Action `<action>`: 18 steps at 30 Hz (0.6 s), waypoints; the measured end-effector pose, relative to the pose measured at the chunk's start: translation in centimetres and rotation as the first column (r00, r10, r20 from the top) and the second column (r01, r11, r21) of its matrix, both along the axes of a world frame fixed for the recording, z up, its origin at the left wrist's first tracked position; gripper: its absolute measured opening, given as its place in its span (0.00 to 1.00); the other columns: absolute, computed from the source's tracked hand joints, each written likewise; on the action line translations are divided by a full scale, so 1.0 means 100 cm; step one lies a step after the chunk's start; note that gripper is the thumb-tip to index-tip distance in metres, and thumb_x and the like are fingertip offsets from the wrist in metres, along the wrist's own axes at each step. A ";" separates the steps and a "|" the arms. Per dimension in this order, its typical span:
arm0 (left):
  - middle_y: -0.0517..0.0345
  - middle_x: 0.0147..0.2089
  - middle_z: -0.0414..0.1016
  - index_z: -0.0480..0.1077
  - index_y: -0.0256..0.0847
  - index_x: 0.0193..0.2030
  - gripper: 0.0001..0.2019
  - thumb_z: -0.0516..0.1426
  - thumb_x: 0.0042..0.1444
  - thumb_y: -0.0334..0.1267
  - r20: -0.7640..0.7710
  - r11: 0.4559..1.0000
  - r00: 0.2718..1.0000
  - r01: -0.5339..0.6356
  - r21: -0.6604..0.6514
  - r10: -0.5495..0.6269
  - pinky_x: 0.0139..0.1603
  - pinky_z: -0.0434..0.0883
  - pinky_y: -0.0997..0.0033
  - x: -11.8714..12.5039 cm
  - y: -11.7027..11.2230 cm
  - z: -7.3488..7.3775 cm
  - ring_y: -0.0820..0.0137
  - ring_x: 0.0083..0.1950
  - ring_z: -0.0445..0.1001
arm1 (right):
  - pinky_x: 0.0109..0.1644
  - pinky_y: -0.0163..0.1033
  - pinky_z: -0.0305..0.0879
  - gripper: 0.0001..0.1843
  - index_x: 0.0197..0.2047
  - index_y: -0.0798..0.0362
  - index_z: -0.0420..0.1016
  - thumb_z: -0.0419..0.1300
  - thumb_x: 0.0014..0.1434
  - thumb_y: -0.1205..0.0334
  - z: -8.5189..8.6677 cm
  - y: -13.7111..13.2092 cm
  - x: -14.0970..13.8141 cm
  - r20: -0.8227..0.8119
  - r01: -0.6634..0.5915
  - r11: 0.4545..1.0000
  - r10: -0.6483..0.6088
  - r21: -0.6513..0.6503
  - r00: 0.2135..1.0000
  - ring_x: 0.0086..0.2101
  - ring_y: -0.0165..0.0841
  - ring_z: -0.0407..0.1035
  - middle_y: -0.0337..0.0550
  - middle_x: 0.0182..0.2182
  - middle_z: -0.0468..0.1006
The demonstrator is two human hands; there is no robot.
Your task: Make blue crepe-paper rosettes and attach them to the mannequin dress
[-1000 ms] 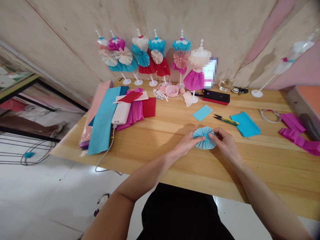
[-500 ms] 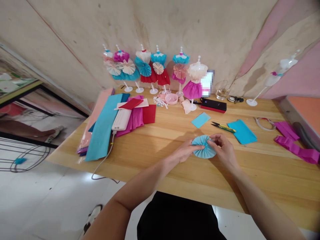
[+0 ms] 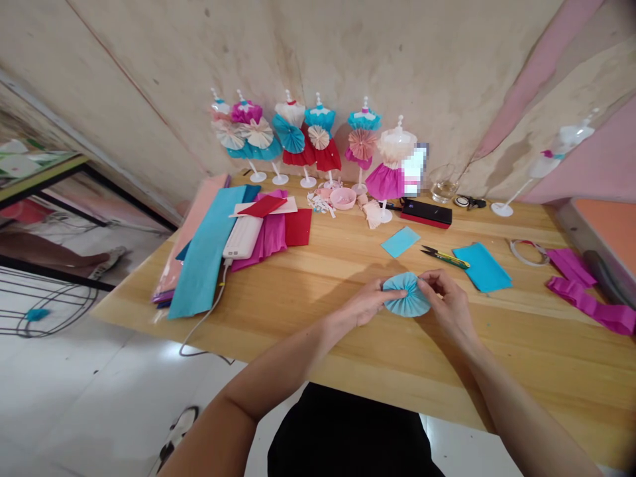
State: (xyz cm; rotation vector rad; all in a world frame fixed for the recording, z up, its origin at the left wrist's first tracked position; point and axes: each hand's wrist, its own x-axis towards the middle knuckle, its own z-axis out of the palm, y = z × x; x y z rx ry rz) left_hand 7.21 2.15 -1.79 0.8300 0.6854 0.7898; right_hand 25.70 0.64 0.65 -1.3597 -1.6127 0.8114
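Left hand point(image 3: 370, 303) and right hand point(image 3: 446, 306) were both closed on a pleated blue paper fan point(image 3: 407, 296), right fingers pinching its center, above the counter point(image 3: 521, 331). Yellow-handled snips point(image 3: 444, 257) lay just beyond the fan; a blue paper sheet point(image 3: 481, 266) lay beyond it, to the right.

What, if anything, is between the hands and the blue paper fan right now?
Nothing visible: the left hand and right hand are both directly on the blue paper fan, one at each side, with no object between them and it.
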 end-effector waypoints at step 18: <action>0.46 0.54 0.76 0.74 0.37 0.51 0.23 0.67 0.46 0.38 0.035 0.970 0.970 -0.239 -0.035 0.240 0.58 0.67 0.59 -0.003 0.008 0.000 0.60 0.52 0.75 | 0.41 0.43 0.69 0.16 0.45 0.49 0.72 0.59 0.61 0.47 -0.004 0.009 0.007 -0.199 -0.037 0.989 0.008 -0.145 0.980 0.35 0.36 0.70 0.44 0.36 0.76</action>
